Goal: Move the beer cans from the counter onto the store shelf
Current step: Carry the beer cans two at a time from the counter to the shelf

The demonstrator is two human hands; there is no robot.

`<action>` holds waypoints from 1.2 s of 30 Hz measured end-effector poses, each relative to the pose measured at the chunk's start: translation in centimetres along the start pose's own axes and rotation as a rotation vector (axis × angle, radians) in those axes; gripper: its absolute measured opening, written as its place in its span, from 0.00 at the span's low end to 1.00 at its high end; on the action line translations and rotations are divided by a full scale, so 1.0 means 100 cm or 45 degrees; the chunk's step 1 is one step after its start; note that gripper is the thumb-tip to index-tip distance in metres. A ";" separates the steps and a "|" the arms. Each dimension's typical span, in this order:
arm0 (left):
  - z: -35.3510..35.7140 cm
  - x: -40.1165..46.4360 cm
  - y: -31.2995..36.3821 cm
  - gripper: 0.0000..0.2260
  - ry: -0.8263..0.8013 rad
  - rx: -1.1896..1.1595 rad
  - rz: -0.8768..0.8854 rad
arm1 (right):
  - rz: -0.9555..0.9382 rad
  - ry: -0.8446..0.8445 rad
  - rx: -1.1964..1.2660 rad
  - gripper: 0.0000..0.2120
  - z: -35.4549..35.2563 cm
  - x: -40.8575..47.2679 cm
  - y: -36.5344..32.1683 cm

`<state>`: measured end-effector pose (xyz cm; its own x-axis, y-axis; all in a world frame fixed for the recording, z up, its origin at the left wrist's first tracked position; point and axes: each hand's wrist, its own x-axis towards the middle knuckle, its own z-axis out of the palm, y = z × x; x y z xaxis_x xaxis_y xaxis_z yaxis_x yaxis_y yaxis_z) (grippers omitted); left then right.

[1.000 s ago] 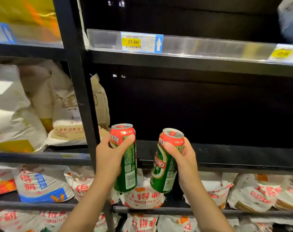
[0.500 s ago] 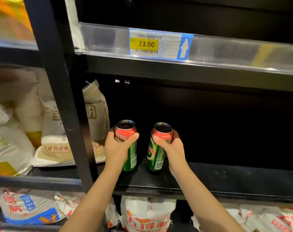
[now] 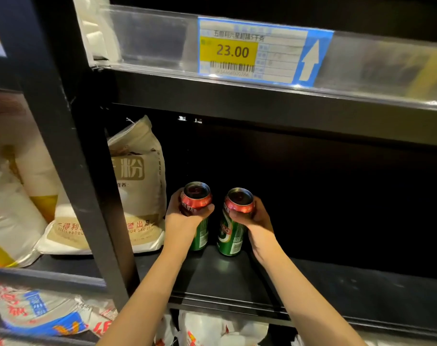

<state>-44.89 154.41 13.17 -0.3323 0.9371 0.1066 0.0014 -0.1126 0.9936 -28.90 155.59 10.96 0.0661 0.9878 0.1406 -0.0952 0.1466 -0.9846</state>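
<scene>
Two cans stand upright, close together on the black shelf (image 3: 237,278): my left grip (image 3: 185,218) wraps the left can (image 3: 196,203), my right grip (image 3: 258,219) the right can (image 3: 233,231). A flour sack (image 3: 137,186) sits just left, a price tag (image 3: 252,51) above.

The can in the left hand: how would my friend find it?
Look under the yellow price tag, on the dark shelf. Two green cans with red tops stand there. Pick the left can, nearer the big flour bag; the right can stands farther away.
</scene>
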 end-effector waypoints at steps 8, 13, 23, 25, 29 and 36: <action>0.000 0.011 -0.018 0.28 0.021 0.070 0.087 | -0.050 -0.158 -0.063 0.35 -0.007 0.015 0.009; 0.000 0.015 -0.020 0.27 -0.047 0.061 0.096 | -0.048 -0.260 -0.073 0.27 -0.009 0.021 0.009; -0.021 -0.017 -0.074 0.37 -0.155 0.090 0.070 | -0.015 0.069 -0.300 0.48 0.006 -0.016 0.056; -0.022 -0.016 -0.083 0.38 -0.189 0.173 0.101 | -0.042 0.139 -0.422 0.45 0.013 -0.026 0.071; -0.021 -0.009 -0.092 0.30 -0.242 0.278 0.152 | 0.006 0.249 -0.516 0.43 0.015 -0.023 0.080; -0.023 -0.006 -0.100 0.29 -0.171 0.265 0.158 | -0.044 0.278 -0.599 0.32 0.013 -0.026 0.078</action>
<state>-46.87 154.25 3.05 -0.1896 0.9574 0.2179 0.2327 -0.1718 0.9573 -31.13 154.23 3.09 0.2717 0.9417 0.1982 0.3640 0.0901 -0.9270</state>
